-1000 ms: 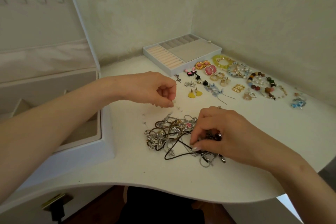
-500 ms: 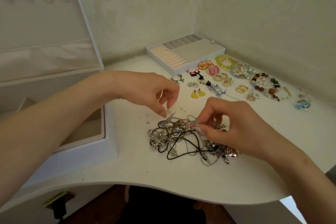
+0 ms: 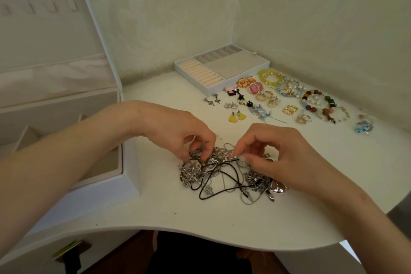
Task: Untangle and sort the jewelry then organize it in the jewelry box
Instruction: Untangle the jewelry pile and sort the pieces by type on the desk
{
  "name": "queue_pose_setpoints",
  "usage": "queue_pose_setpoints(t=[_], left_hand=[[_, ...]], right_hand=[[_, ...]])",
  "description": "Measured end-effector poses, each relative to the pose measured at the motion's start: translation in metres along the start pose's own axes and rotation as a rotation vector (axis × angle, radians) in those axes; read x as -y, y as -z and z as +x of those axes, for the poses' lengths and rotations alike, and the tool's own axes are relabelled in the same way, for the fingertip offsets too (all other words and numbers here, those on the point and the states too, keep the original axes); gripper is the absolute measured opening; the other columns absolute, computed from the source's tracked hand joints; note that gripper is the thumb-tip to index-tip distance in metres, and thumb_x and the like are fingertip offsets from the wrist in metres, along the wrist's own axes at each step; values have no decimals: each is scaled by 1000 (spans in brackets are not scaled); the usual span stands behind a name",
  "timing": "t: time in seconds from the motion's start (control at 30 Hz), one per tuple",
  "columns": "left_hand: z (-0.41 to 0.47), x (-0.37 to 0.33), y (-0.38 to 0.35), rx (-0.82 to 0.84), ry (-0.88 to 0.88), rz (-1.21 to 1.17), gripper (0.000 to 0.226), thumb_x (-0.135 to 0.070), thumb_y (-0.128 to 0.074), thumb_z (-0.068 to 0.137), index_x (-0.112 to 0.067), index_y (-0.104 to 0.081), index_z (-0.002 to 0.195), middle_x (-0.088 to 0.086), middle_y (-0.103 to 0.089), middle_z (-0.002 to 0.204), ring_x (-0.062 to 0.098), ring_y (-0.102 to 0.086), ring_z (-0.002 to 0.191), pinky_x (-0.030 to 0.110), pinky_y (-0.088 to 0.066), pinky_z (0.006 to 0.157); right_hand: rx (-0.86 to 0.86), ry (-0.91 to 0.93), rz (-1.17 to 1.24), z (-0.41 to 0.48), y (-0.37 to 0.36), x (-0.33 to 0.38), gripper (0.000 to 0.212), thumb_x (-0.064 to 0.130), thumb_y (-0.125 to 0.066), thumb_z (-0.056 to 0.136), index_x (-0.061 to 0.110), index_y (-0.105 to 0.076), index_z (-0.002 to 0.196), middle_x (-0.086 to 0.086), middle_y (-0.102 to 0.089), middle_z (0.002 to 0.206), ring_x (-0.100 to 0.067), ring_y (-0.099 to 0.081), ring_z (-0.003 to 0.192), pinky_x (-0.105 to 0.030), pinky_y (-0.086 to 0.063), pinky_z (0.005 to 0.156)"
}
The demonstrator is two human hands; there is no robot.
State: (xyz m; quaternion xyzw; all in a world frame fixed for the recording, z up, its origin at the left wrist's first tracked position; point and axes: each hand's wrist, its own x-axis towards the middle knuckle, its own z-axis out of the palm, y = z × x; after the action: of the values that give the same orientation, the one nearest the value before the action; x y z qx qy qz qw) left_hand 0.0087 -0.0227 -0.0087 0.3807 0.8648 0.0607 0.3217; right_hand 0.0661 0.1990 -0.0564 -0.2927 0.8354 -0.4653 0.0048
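Silver, limp and light, the necklace tangle point(image 3: 222, 176) beside the jewelry box point(image 3: 125, 184) likely snags; our left hand point(image 3: 173, 131) and right hand point(image 3: 278, 153) pinch strands

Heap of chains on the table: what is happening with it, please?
A person is picking apart the heap of chains on the table. The left hand pinches its upper left part, and the right hand pinches a small piece at its top. Earrings and bracelets lie sorted behind it, beside a tray. The jewelry box stands open at the left.
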Motion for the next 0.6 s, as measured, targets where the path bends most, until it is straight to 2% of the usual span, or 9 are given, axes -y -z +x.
queue_pose_setpoints(t=[0.17,0.37,0.5,0.53,0.6], left_hand=[[2,0,-1,7,5,16,24,-25,-74,78,-37,-54,83,-11,-51,84,-1,-43,71,12,-35,66],[5,-1,-5,-10,22,36,26,-28,-73,78,-39,-50,75,-11,-52,84,5,-44,72,21,-40,70],[2,2,-3,-27,5,-33,23,-29,-75,77,-36,-53,74,4,-60,91,12,-51,75,36,-47,77],[0,2,-2,-35,-8,-56,22,-30,-75,77,-35,-54,74,5,-61,91,13,-52,75,35,-47,76],[-2,4,1,-55,-41,-98,20,-29,-75,78,-32,-56,76,2,-60,87,10,-52,73,25,-43,69]], right_hand=[[0,4,15,1,-3,0,12,16,-64,76,23,-71,82,12,-62,76,-8,-56,66,-17,-45,64],[-39,17,-4,0,-3,-1,12,14,-65,76,22,-71,82,12,-62,76,-10,-57,66,-21,-47,64],[-46,9,7,0,-3,-1,11,16,-64,76,20,-71,81,12,-63,76,-9,-57,66,-22,-48,64],[-48,6,12,-1,-3,-1,10,16,-64,76,21,-71,81,12,-63,76,-9,-57,66,-22,-48,64],[-55,8,12,-1,-3,-1,10,15,-64,76,22,-71,81,11,-64,77,-8,-57,66,-21,-48,64]])
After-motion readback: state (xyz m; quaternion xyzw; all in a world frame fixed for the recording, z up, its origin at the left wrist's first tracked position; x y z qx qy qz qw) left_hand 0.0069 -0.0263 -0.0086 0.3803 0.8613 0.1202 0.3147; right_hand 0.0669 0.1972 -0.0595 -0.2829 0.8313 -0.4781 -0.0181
